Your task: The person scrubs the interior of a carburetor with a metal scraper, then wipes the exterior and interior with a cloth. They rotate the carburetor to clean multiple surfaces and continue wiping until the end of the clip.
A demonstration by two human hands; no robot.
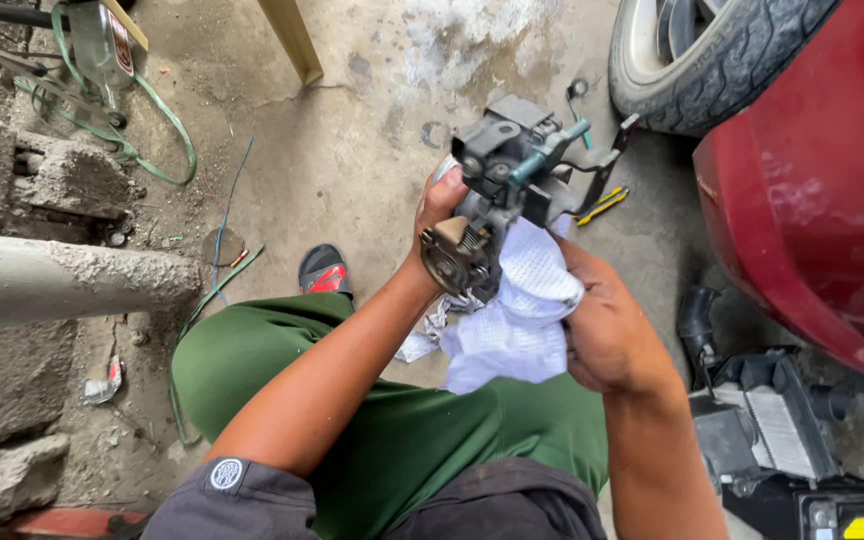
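both hands are working one grey engine part (512, 170) above the lap: the left hand (439, 205) is gripping its side, the right hand (607, 335) is pressing a bunched white cloth (517, 315) against it. grime is remaining, so wiping seems unfinished.

- left hand (439, 205) mostly behind the grey engine part (507, 180), only thumb and wrist show
- right hand (607, 335) fingers buried in the white cloth (517, 320)
- lower part of engine part covered by cloth
- tyre (712, 60) and red car body (822, 190) cut by top and right edges
- black box (782, 440) cut at bottom edge
- sandal (324, 270) half hidden by the green trouser leg (252, 350)
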